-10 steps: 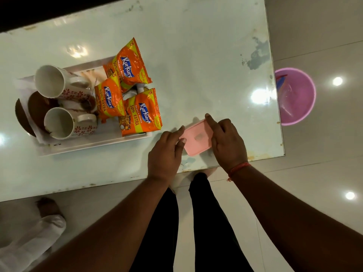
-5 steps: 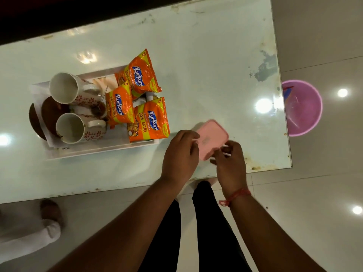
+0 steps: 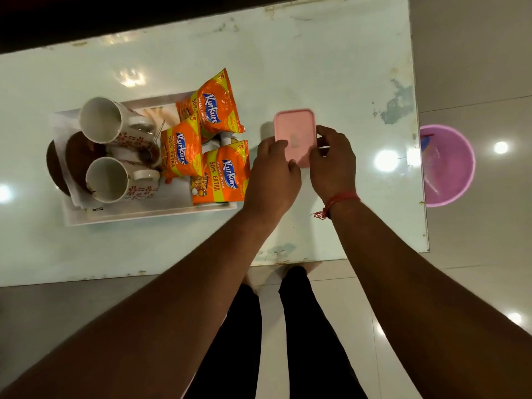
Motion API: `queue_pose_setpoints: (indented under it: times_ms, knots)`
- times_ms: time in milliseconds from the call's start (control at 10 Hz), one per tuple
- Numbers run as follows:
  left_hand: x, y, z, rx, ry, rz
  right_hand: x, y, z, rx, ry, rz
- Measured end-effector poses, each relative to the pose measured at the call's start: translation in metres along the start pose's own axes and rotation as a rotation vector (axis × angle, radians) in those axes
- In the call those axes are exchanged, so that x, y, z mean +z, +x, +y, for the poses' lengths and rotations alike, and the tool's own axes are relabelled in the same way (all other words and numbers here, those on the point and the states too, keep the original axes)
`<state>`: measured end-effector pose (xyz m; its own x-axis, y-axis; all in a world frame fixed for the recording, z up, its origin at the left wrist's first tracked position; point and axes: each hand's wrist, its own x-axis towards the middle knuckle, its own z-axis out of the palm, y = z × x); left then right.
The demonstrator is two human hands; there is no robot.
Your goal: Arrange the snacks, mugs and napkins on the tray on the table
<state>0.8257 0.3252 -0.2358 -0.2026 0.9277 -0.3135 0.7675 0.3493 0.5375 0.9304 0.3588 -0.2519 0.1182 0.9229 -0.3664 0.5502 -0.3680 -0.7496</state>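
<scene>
A white tray (image 3: 149, 213) lies on the left of the pale table (image 3: 316, 67). On it are two white flowered mugs (image 3: 106, 122) (image 3: 112, 180), white napkins (image 3: 62, 122), brown plates (image 3: 77, 152) and three orange snack packets (image 3: 214, 110) (image 3: 180, 149) (image 3: 223, 174). Just right of the tray a pink lidded box (image 3: 293, 125) rests on the table. My left hand (image 3: 273, 171) grips the box's near left side and my right hand (image 3: 331, 159) grips its right edge.
A pink bucket (image 3: 447, 165) stands on the tiled floor beyond the table's right edge. My legs in black trousers (image 3: 288, 341) are at the table's near edge. A dark strip runs along the far side.
Both hands have carried the pink box away from the near edge, farther onto the table beside the tray, and turned it upright lengthwise.
</scene>
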Motion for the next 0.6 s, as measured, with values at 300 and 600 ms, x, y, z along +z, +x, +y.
queue_pose_setpoints:
  times_ms: [300, 600]
  knots:
    - [-0.012, -0.002, 0.003, 0.047, 0.108, -0.033, -0.001, -0.004, 0.002, 0.013, 0.088, 0.016]
    - [-0.075, -0.012, -0.020, 0.234, 0.162, 0.048, -0.008, -0.029, -0.033, -0.187, -0.107, 0.121]
